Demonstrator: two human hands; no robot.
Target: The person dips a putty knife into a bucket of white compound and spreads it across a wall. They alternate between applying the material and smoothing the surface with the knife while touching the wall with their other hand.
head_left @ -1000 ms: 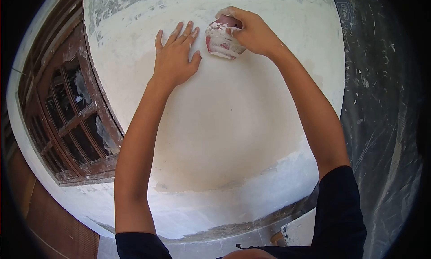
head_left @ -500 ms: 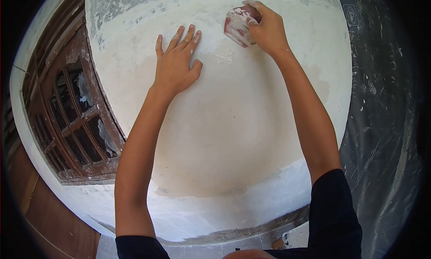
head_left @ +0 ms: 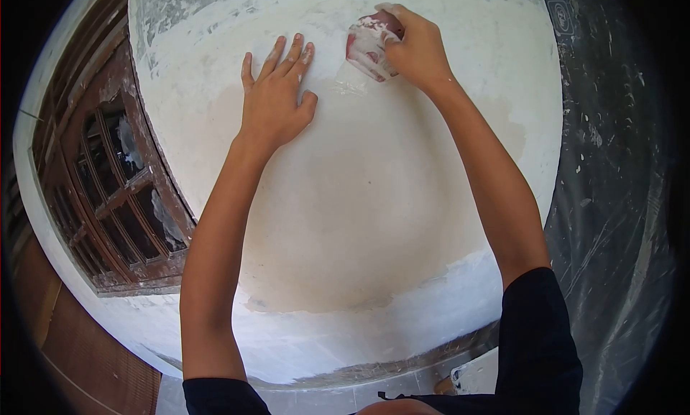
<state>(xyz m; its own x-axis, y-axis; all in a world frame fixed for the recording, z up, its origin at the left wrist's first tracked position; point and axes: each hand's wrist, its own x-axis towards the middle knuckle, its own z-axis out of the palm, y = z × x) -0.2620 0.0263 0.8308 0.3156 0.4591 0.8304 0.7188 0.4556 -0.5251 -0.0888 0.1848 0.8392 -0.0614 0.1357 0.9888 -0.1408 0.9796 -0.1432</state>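
My right hand (head_left: 422,50) grips a dark red putty scraper (head_left: 369,48) smeared with white paste, its lower edge against the upper part of the wall (head_left: 345,221). Just below and left of that edge is a small rough patch of wet putty (head_left: 350,88). To the left, my left hand (head_left: 275,102) lies flat on the wall with fingers spread and holds nothing; whitish residue marks its fingertips. A broad beige damp-looking area covers the middle of the wall, with whiter coating around it.
A brown wooden window frame (head_left: 126,192) with dark panes stands at the left. Dark plastic sheeting (head_left: 604,199) hangs along the right side. Grey floor tiles (head_left: 338,400) and a white-topped object (head_left: 476,375) appear at the bottom.
My right hand and the scraper have shifted slightly left and down, nearing the rough putty patch. The left hand appears a little further left and up as the view shifts.
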